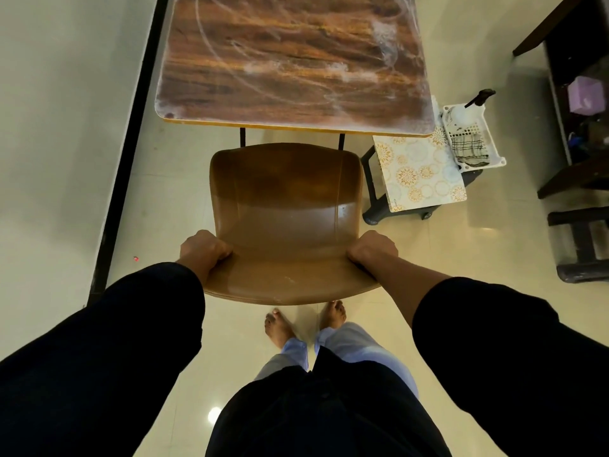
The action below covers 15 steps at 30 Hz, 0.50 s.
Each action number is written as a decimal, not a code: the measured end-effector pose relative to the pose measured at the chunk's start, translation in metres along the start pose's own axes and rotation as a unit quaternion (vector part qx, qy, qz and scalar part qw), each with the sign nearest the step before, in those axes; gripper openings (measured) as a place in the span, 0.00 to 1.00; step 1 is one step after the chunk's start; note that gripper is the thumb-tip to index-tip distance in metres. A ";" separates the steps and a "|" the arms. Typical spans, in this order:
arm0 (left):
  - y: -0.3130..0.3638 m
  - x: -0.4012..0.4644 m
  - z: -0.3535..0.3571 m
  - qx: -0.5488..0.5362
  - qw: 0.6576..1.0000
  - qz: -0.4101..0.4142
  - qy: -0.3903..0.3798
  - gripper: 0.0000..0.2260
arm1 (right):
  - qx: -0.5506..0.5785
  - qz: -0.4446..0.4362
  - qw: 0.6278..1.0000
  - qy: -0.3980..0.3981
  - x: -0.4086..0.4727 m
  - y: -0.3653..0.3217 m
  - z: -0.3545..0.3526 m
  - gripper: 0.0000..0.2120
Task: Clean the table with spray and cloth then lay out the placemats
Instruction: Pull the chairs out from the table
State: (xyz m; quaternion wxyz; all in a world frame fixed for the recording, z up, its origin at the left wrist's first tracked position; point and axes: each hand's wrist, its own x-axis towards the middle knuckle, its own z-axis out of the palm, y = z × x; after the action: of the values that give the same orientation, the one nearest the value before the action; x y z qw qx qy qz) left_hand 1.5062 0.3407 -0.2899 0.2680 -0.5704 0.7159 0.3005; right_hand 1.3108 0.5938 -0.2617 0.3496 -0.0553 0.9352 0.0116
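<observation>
Looking down through the head camera, we see the left hand (204, 250) and right hand (374, 250) each with fingers curled tight round a side edge of the brown plastic chair (286, 206) back, gripping it. The chair stands on the tiled floor just short of the wood-grain tabletop (290, 61), whose surface carries white smears and streaks. Right of the chair we find a dark stool (372, 179) bearing the floral placemats (418, 169), which partly overhang it. Just beside them, a white slotted basket (487, 140) holds a spray bottle (468, 110) with a black trigger, upright, and a folded checked cloth (468, 150) lying in its nearer part. Our bare feet (280, 324) stand behind the chair.
</observation>
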 end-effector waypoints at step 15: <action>-0.001 -0.008 0.000 0.073 0.997 0.039 -0.015 0.15 | -0.028 -0.023 0.999 -0.007 -0.011 0.007 0.007 0.04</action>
State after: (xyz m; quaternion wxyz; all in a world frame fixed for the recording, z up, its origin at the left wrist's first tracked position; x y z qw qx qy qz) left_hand 1.5091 0.3461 -0.2843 0.3072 -0.5168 0.7534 0.2663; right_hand 1.3228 0.6021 -0.2603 0.3542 -0.0862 0.9307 0.0300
